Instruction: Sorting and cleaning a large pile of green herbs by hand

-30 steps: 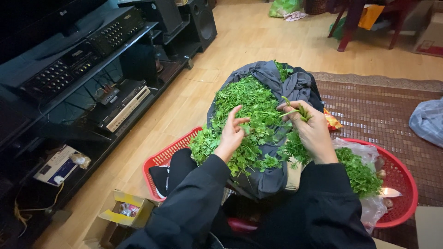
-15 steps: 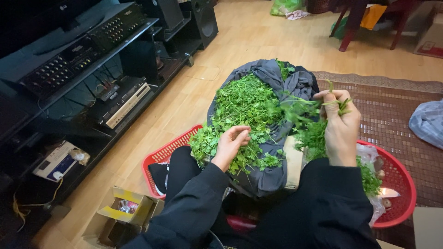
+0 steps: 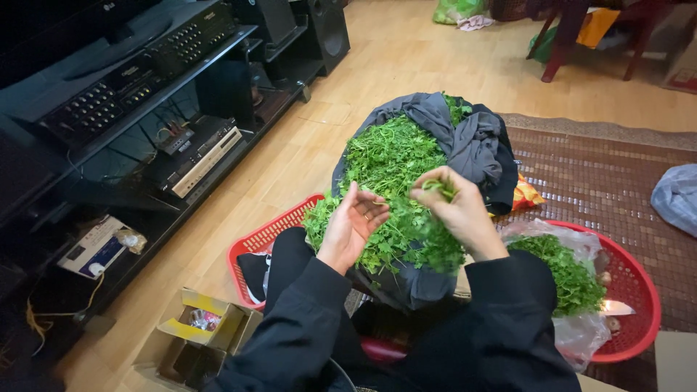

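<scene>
A big heap of green leafy herbs (image 3: 388,156) lies in an opened dark grey bag (image 3: 475,141) on the floor in front of me. My right hand (image 3: 454,210) is closed on a small bunch of herbs (image 3: 432,243) that hangs below it, with a stem pinched at the fingertips. My left hand (image 3: 356,221) is open, palm up, just left of that bunch and over the heap. Both arms wear black sleeves.
A red round basket (image 3: 639,319) on the right holds a clear bag with sorted herbs (image 3: 570,272). A red rectangular basket (image 3: 250,250) lies at my left knee. An open cardboard box (image 3: 200,334) stands lower left. A black media stand (image 3: 145,138) runs along the left; a woven mat (image 3: 610,189) is right.
My right hand came back from the right side to the middle of the heap with a bunch of herbs. My left hand lifted off the heap and turned palm up.
</scene>
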